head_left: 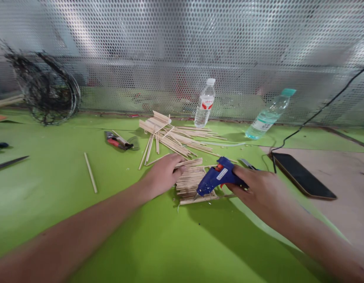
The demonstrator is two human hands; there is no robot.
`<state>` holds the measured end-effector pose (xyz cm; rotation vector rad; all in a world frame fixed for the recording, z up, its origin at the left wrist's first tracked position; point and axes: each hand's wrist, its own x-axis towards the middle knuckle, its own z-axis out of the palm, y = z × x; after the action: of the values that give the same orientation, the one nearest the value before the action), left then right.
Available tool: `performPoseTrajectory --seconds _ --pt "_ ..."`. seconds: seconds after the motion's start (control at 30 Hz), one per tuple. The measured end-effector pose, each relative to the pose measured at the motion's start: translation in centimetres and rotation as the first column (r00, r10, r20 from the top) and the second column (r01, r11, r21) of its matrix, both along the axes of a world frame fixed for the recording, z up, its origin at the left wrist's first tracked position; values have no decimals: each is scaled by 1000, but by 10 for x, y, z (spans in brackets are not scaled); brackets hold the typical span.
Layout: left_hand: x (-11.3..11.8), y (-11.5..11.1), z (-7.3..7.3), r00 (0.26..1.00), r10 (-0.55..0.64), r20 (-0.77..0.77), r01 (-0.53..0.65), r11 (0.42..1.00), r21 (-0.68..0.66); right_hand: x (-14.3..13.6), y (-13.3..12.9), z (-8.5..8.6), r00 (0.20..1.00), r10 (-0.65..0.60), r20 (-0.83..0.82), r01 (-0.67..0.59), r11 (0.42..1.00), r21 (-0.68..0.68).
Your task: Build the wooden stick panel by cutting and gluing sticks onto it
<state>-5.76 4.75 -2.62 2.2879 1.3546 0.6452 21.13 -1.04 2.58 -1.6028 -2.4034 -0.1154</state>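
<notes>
Matt wood is seen in the stick panel [187, 181] (six o'clock), glossy plastic in the glue gun [211, 181] (four o'clock), shiny metal in the screen [170, 59] (twelve).

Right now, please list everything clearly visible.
Stick panel: 1, tan, centre
Glue gun: 1, blue, over panel
Loose sticks: many, tan, behind panel
Stick model: 1, tan, back
Bottles: 2, clear, back
Pliers: 1, red-grey, left
Lone stick: 1, tan, left
Wire bundle: 1, dark, left
Tools: 2, dark, left edge
Knife: 1, grey, behind gun
Phone: 1, black, right
Cable: 1, black, right
Screen: 1, silver, back
Tabletop: 1, mostly green, beneath
Left hand: 1, holding panel
Right hand: 1, holding gun
</notes>
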Motion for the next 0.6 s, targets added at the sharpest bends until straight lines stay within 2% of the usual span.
performPoseTrajectory --seconds 0.6 --pt "0 -2 3 1000 5 12 -5 1000 -26 7 3 3 1000 -23 -4 23 999 -38"
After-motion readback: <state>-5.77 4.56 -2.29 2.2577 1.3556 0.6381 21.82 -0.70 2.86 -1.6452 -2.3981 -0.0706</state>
